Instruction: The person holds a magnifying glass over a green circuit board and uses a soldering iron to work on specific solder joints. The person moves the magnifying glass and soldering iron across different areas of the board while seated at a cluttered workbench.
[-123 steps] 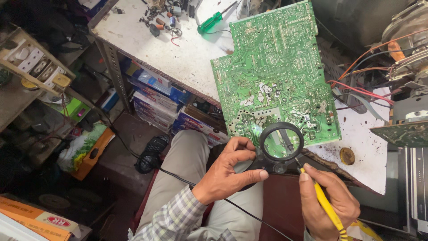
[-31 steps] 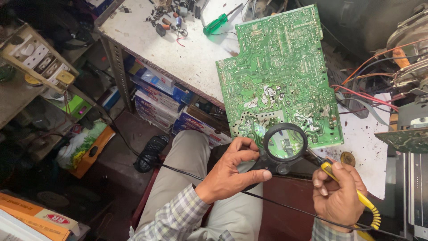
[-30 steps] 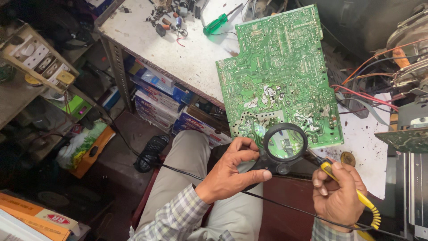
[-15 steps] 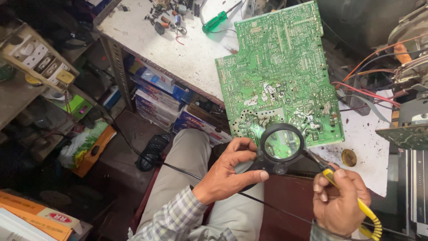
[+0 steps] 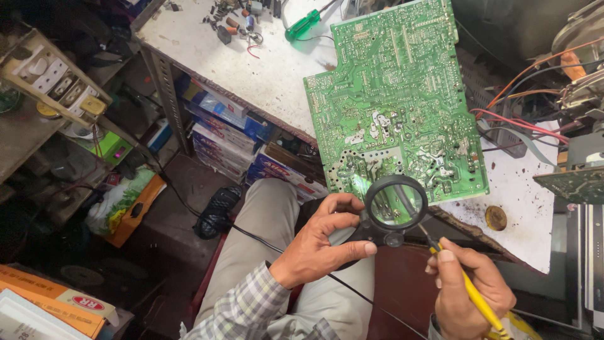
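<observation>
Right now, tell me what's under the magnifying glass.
Through the magnifying glass in the left hand, the green circuit board's lower edge shows, lit, with the tip of the yellow tool from the right hand. The lens blurs finer detail.

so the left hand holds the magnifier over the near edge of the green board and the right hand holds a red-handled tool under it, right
Not quite: the tool in the right hand has a yellow handle, not red, as the head view shows. The rest stands: the left hand holds the magnifier over the near edge of the green board.

Left hand (image 5: 314,249) curled gripping; right hand (image 5: 469,296) pinching, fingers closed.
</observation>
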